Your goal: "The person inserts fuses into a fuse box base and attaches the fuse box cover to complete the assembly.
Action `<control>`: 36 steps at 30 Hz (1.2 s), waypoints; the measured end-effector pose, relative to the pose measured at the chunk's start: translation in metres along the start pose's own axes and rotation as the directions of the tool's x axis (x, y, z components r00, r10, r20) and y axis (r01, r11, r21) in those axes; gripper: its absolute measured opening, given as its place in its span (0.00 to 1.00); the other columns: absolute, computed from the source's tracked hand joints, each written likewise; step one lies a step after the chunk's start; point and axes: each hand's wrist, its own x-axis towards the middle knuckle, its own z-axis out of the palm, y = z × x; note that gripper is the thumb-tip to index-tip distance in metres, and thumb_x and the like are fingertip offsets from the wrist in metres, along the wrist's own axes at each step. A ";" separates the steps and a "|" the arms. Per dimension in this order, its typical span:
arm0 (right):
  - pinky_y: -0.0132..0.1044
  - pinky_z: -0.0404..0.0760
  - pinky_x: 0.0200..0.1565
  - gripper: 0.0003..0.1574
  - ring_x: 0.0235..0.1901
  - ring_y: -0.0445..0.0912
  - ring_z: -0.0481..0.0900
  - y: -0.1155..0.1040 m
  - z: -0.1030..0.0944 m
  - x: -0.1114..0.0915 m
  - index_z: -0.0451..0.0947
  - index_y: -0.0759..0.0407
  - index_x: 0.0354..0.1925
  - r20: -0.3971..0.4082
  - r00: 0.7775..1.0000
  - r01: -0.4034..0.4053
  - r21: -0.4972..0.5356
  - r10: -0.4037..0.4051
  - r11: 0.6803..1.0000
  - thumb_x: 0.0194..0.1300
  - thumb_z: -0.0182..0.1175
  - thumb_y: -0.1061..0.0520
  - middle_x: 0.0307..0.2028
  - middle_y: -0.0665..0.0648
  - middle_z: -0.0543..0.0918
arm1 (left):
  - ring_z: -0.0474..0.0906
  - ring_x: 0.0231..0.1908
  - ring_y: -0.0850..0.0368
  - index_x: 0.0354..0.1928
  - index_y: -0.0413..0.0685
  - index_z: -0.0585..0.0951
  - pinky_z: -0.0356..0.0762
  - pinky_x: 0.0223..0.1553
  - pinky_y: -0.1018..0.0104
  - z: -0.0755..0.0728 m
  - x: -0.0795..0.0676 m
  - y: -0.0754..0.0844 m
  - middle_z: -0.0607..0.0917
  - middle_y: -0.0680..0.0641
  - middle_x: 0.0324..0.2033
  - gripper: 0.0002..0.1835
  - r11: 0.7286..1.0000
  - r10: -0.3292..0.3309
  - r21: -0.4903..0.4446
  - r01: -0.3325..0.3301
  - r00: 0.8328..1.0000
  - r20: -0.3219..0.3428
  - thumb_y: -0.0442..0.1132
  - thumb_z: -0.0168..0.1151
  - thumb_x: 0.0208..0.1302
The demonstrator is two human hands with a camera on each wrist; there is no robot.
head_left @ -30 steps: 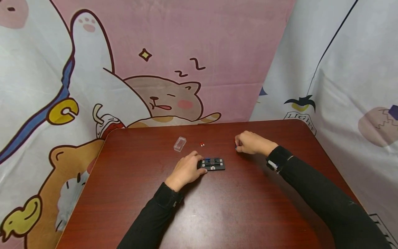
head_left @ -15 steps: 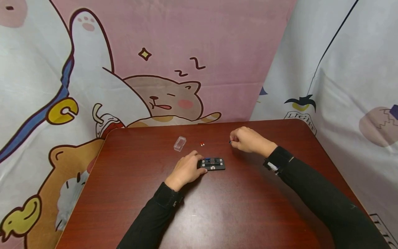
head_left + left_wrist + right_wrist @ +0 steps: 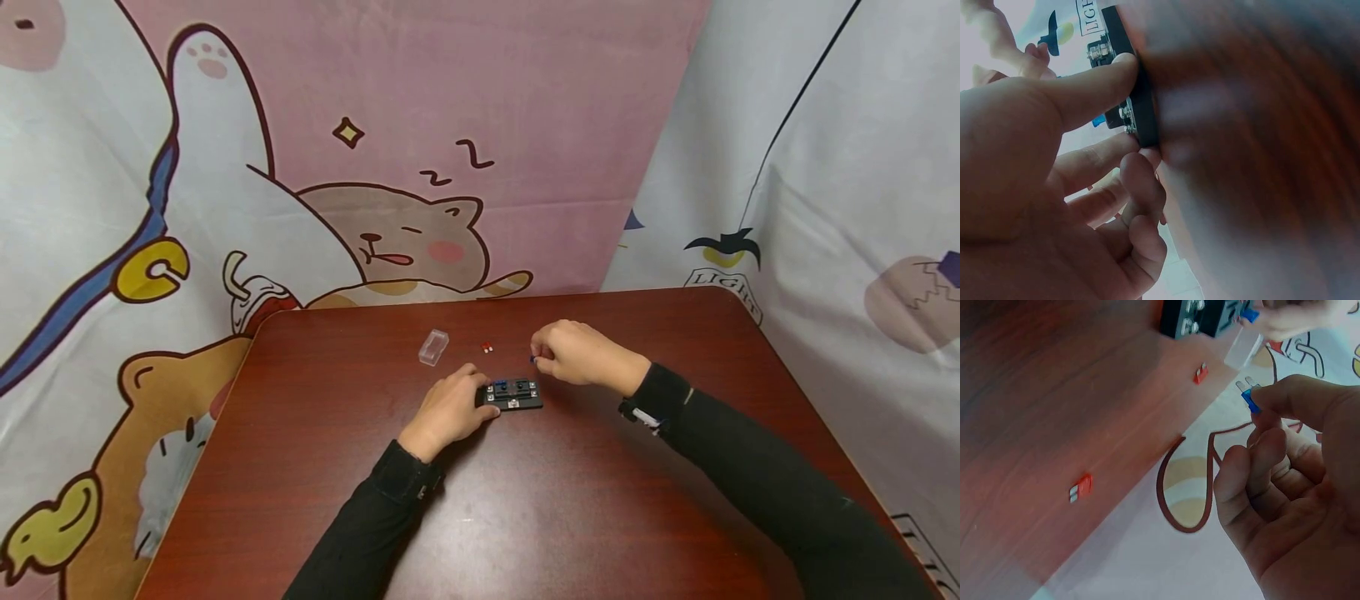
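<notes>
Near the middle of the table, my left hand (image 3: 447, 410) grips the left end of a black fuse holder block (image 3: 517, 394), thumb and fingers on opposite edges. A blue blade fuse (image 3: 1099, 120) sits in one slot of that block, towards my left hand. My right hand (image 3: 581, 354) pinches another blue blade fuse (image 3: 1250, 400) between thumb and forefinger, above the table, its two metal prongs bare. It hovers just beyond the block's right end, apart from it. Two red blade fuses, one nearer (image 3: 1201, 373) the block and one farther (image 3: 1082, 487), lie on the table in the right wrist view.
A small clear plastic box (image 3: 433, 347) stands behind my left hand, left of a red fuse. The brown wooden table (image 3: 600, 500) ends at a rounded back edge, with a printed cartoon curtain (image 3: 555, 125) hanging behind it.
My right hand has moved left across the table, bringing the pinched blue blade fuse closer to the fuse holder block. My left hand and the block have stayed put.
</notes>
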 end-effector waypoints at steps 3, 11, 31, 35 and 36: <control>0.38 0.78 0.37 0.04 0.31 0.40 0.77 -0.004 0.006 0.001 0.89 0.53 0.45 0.021 1.000 0.011 -0.015 -0.011 1.000 0.76 0.69 0.55 0.34 0.48 0.86 | 0.82 0.45 0.51 0.65 0.50 0.87 0.83 0.53 0.48 0.000 0.000 0.000 0.85 0.49 0.55 0.28 1.000 -0.002 0.005 0.002 1.000 0.001 0.53 0.80 0.68; 0.37 0.77 0.36 0.03 0.30 0.39 0.77 -0.011 0.017 0.006 0.89 0.52 0.43 0.045 0.998 0.054 -0.048 -0.052 0.997 0.75 0.70 0.56 0.34 0.46 0.86 | 0.83 0.44 0.51 0.65 0.50 0.87 0.83 0.51 0.49 0.001 0.000 0.000 0.85 0.49 0.54 0.28 1.000 0.002 0.021 -0.002 1.000 -0.001 0.53 0.80 0.68; 0.36 0.79 0.34 0.03 0.30 0.39 0.77 -0.018 0.027 0.012 0.90 0.55 0.43 0.071 0.996 0.062 -0.038 -0.060 0.997 0.75 0.70 0.56 0.35 0.48 0.88 | 0.83 0.44 0.50 0.63 0.46 0.87 0.84 0.53 0.48 0.001 0.000 0.000 0.85 0.47 0.53 0.27 1.000 0.010 0.008 -0.010 1.000 -0.002 0.51 0.80 0.69; 0.36 0.79 0.35 0.03 0.30 0.40 0.77 -0.019 0.028 0.012 0.90 0.55 0.43 0.079 0.996 0.052 -0.033 -0.049 0.998 0.75 0.72 0.56 0.35 0.49 0.87 | 0.83 0.44 0.51 0.63 0.48 0.88 0.84 0.52 0.49 0.001 0.000 0.000 0.85 0.48 0.53 0.26 1.000 0.002 0.016 -0.002 1.000 -0.003 0.52 0.80 0.68; 0.36 0.79 0.34 0.03 0.30 0.40 0.77 -0.020 0.028 0.012 0.90 0.55 0.43 0.082 0.996 0.050 -0.031 -0.047 0.998 0.75 0.72 0.56 0.34 0.48 0.87 | 0.83 0.44 0.51 0.63 0.49 0.88 0.84 0.52 0.50 0.001 0.000 0.001 0.85 0.49 0.53 0.26 1.000 0.002 0.019 -0.002 1.000 -0.004 0.52 0.80 0.68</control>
